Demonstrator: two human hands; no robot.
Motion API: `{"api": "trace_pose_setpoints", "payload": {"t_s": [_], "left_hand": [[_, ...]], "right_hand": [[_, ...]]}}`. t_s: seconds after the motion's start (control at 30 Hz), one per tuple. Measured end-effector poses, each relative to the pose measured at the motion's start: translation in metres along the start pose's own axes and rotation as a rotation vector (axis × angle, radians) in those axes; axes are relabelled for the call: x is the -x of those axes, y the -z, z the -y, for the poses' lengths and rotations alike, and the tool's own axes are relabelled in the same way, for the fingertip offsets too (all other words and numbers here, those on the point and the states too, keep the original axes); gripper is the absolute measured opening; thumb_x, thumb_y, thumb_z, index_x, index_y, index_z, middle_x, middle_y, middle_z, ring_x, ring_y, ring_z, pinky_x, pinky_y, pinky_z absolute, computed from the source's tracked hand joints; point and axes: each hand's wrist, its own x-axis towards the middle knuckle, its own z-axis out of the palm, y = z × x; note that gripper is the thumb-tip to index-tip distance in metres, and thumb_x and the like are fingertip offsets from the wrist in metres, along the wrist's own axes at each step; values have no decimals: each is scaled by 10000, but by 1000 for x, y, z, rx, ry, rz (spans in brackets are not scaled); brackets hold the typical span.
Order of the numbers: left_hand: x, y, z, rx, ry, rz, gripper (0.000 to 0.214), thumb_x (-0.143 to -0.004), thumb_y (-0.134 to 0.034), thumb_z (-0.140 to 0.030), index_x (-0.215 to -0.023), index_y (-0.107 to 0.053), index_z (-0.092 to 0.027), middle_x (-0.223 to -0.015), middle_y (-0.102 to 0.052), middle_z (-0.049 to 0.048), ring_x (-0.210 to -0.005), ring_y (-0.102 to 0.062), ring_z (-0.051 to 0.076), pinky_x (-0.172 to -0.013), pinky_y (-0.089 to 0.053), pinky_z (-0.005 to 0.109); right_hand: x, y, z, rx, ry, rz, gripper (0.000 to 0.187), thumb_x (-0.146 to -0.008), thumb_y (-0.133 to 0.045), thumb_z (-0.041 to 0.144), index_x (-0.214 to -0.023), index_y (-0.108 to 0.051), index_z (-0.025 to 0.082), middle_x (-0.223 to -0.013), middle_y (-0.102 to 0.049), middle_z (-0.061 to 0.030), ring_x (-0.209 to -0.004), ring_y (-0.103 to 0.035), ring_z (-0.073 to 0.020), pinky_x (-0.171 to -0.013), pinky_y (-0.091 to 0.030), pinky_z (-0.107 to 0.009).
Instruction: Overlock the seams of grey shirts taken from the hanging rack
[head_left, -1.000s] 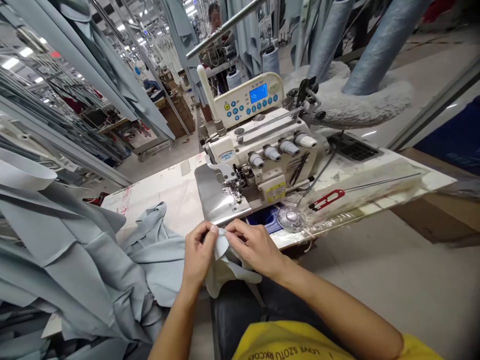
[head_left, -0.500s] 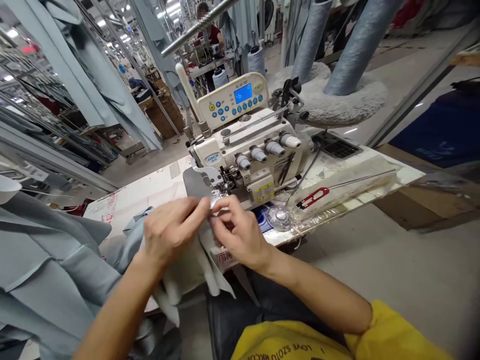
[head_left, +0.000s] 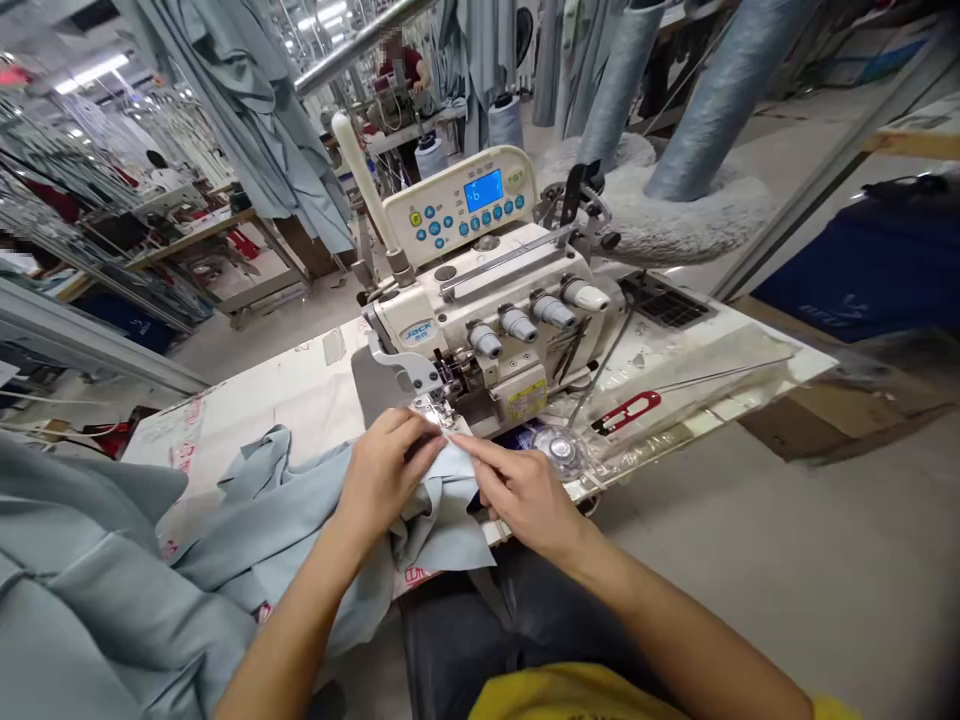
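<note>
A cream overlock sewing machine [head_left: 491, 320] stands on the white table [head_left: 292, 395]. My left hand [head_left: 386, 470] pinches the edge of a pale grey-blue fabric piece [head_left: 442, 500] right at the presser foot [head_left: 433, 408]. From the right, my right hand [head_left: 521, 490] presses the same fabric edge with its fingertips, the index finger pointing towards the foot. The cloth trails off the table's front edge onto my lap.
More grey-blue fabric [head_left: 90, 580] is heaped at the left. Red thread snips [head_left: 626, 410] and a clear round dish [head_left: 559, 448] lie right of the machine. Grey ducts [head_left: 720, 100] rise behind. Another person [head_left: 397, 65] works far back.
Both hands have carried the fabric edge forward and set it at the presser foot. The camera view has shifted right, so the machine sits further left.
</note>
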Motion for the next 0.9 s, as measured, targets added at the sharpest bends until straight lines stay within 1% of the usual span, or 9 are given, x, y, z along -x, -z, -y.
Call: {"api": "trace_pose_setpoints", "payload": {"t_s": [0.13, 0.23, 0.37, 0.5, 0.6, 0.73, 0.9], "left_hand": [[1, -1, -1, -11, -36, -40, 54, -862, -554, -205, -866, -600, -178, -863, -598, 33, -862, -563, 138, -757, -454, 249], [0, -4, 1, -23, -53, -57, 53, -860, -553, -204, -850, -598, -179, -851, -596, 36, -861, -569, 144, -749, -459, 252], [-4, -6, 4, -42, -60, -57, 60, -861, -550, -209, -838, -596, -178, -855, -591, 36, -864, -571, 143, -748, -456, 247], [-7, -5, 8, -70, -52, -69, 92, -868, -537, -230, -847, -612, -179, -857, -598, 36, -834, -571, 136, -730, -455, 243], [-9, -5, 12, -101, -50, -77, 101, -863, -545, -236, -851, -629, -182, -851, -612, 31, -815, -571, 130, -716, -453, 230], [-11, -4, 14, -137, -59, -87, 94, -849, -565, -232, -823, -638, -180, -843, -626, 28, -782, -570, 124, -696, -450, 219], [-12, -1, 19, -138, -79, -52, 145, -862, -539, -269, -842, -662, -194, -861, -640, 37, -793, -586, 132, -690, -464, 226]], "right_hand": [[0, 5, 3, 108, 3, 35, 458, -857, -387, 142, -1273, -575, 183, -578, -626, -1, -449, -502, -110, -514, -407, -217], [-1, 6, 5, 122, -58, 30, 461, -874, -385, 180, -1308, -539, 173, -549, -612, -2, -439, -507, -119, -488, -399, -216], [-2, 4, 5, -47, -163, 53, 447, -902, -397, 222, -1335, -503, 203, -520, -573, 34, -430, -529, -104, -471, -422, -194], [-5, 2, 3, -195, -246, 77, 448, -918, -403, 267, -1358, -466, 219, -517, -539, 63, -378, -512, -80, -416, -419, -174], [-8, 1, 3, -235, -274, 74, 442, -916, -418, 278, -1350, -473, 213, -518, -544, 68, -360, -507, -71, -401, -419, -166], [-12, 1, 4, -279, -298, 57, 376, -913, -435, 273, -1282, -497, 246, -516, -551, 87, -345, -495, -62, -391, -405, -150], [-10, 0, 6, -338, -341, 39, 295, -908, -453, 287, -1199, -455, 238, -518, -551, 98, -344, -481, -65, -367, -371, -138]]}}
